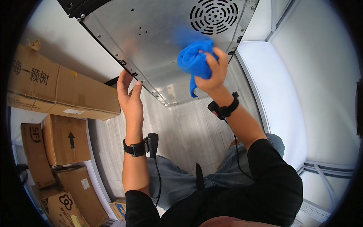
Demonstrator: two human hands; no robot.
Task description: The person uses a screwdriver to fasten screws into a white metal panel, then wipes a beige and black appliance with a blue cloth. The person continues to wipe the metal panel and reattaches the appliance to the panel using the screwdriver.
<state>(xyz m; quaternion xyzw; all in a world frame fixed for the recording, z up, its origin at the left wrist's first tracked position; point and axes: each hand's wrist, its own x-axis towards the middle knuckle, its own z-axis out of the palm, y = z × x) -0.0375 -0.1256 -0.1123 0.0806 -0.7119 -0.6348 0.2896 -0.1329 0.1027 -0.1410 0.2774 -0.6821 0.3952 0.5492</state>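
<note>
My hands are both up by the shiny metal box (160, 56). My right hand (216, 73), a bit right of the middle in the upper part of the frame, has its fingers bunched around a blue cloth (194, 56). My left hand (130, 92), left of the middle, is at the box's edge, thumb and fingers apart; I can't tell if it grips hard. I think I am wiping the metal. The next move seems to call for rubbing the cloth flat along it while my left hand steadies the edge. The cloth is bundled in front of the metal, below the round vent (214, 16), with one end hanging down. It is well apart from my left hand.
</note>
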